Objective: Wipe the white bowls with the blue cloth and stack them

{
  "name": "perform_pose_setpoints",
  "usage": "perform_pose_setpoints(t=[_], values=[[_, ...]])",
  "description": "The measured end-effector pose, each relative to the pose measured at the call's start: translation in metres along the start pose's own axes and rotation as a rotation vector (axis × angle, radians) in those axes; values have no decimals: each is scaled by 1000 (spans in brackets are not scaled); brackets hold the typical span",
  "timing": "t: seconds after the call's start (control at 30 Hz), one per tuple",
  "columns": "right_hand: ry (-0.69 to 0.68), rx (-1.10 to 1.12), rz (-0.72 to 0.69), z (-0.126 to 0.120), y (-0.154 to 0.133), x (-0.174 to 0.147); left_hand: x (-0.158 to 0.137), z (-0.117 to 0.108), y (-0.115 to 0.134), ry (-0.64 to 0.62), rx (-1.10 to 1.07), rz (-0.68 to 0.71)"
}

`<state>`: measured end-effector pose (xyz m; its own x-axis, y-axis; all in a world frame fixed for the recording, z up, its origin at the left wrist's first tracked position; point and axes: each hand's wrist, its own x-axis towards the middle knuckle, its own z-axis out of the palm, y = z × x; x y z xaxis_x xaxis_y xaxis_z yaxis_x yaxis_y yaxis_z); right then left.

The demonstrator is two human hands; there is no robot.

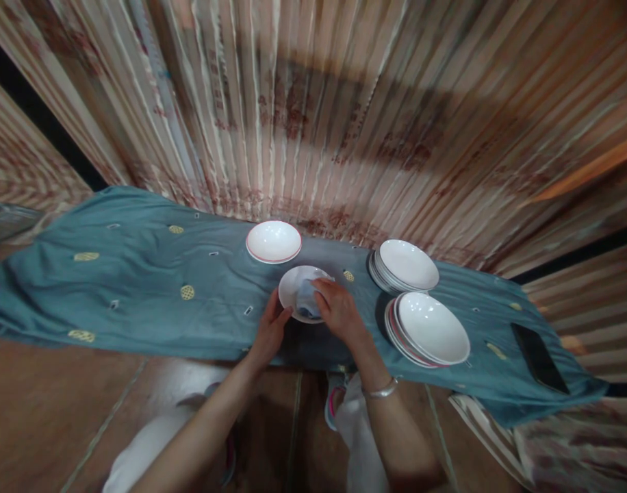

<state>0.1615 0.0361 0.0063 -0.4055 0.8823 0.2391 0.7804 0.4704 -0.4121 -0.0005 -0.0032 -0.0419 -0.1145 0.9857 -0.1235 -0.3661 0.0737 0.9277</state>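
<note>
A white bowl [291,287] is held just above the cloth-covered table, near its front edge. My left hand [272,325] grips the bowl's left rim, thumb on the inside and fingers underneath. Inside the bowl, my right hand [337,305] presses a pale bluish cloth [306,298] against the surface. The fingers are closed on this cloth, and part of it is hidden behind them. Just behind stands a shallow white dish with a red rim [274,241]. To the right of my right hand is a stack of white bowls [431,329], several pieces high.
A second stack of white dishes [408,265] stands behind the first, at the table's back edge. A black phone [539,357] lies at the right end. Green-blue cloth with pineapple prints [149,274] covers the long narrow table. A patterned curtain [313,123] hangs behind it.
</note>
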Motion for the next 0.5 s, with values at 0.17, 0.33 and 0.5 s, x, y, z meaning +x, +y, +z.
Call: perform_pose_setpoints(t=[0.17, 0.33, 0.5], values=[[-308, -29, 20, -9, 2, 12, 3, -2, -3, -27, -32, -27], [-422, 135, -53, 9, 1, 20, 4, -4, -3, -59, -61, -67], [-265, 303, -38, 33, -4, 30, 4, -5, -2, -76, -67, -97]])
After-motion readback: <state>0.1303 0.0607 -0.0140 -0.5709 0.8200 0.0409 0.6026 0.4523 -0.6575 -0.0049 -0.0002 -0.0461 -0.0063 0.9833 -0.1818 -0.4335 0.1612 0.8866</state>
